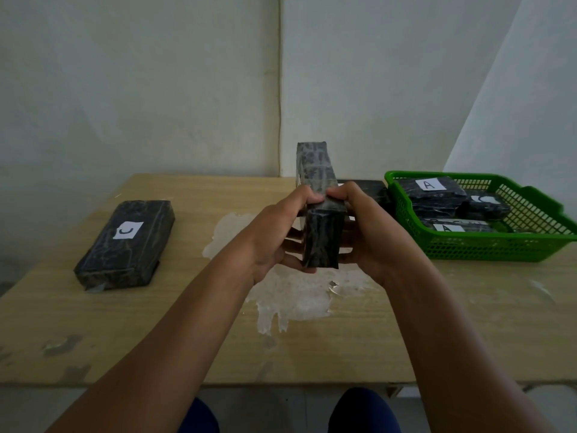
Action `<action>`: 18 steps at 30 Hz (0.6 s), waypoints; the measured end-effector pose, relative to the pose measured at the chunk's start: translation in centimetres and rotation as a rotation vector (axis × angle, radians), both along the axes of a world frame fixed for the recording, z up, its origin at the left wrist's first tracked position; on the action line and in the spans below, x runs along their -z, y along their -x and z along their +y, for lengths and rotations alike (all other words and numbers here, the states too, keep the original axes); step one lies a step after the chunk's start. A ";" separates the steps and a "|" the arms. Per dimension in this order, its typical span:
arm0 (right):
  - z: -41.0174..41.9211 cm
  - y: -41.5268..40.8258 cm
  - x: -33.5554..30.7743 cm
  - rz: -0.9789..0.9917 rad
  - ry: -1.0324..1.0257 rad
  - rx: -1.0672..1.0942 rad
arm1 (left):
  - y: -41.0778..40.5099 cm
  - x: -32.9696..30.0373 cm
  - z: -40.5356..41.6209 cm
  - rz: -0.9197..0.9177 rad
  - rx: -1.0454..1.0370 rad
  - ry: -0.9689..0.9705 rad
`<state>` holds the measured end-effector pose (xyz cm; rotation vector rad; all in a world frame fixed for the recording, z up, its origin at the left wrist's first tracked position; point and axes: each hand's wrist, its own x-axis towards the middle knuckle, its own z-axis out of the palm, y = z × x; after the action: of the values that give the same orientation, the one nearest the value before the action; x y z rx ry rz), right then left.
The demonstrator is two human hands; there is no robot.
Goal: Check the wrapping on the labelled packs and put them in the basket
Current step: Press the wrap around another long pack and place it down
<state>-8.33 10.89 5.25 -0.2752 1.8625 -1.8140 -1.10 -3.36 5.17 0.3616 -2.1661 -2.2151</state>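
Above the middle of the table I hold a black wrapped pack (318, 195) on its edge, one narrow side facing me, its label hidden. My left hand (274, 235) grips its left side and my right hand (365, 229) grips its right side, thumbs on top. A second black pack (125, 245) with a white label marked C lies flat on the table at the left. At the right stands a green basket (487, 245) holding several black packs, two of them with white labels marked A (430, 184).
The wooden table (468, 323) has a large pale patch of peeled surface (293, 295) under my hands. Another dark pack (368, 189) lies behind my hands, beside the basket. A white wall rises right behind the table. My knees show below the front edge.
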 end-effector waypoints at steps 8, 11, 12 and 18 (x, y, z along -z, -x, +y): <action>0.6 0.5 0.9 0.233 -0.032 -0.109 | 1.1 1.4 -1.7 0.069 0.052 -0.209; 0.5 0.4 1.4 0.370 -0.120 -0.091 | 2.2 1.1 -2.1 0.137 -0.004 -0.149; 0.3 0.3 1.6 0.446 -0.202 -0.072 | 2.5 0.7 -2.0 0.155 -0.043 -0.110; 0.5 0.6 1.3 0.386 -0.002 0.125 | 3.3 1.5 -2.9 0.175 -0.202 -0.049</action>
<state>-8.98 11.37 3.96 -0.5519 2.1832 -1.9483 -4.40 -6.25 3.65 0.3556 -1.9001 -2.1071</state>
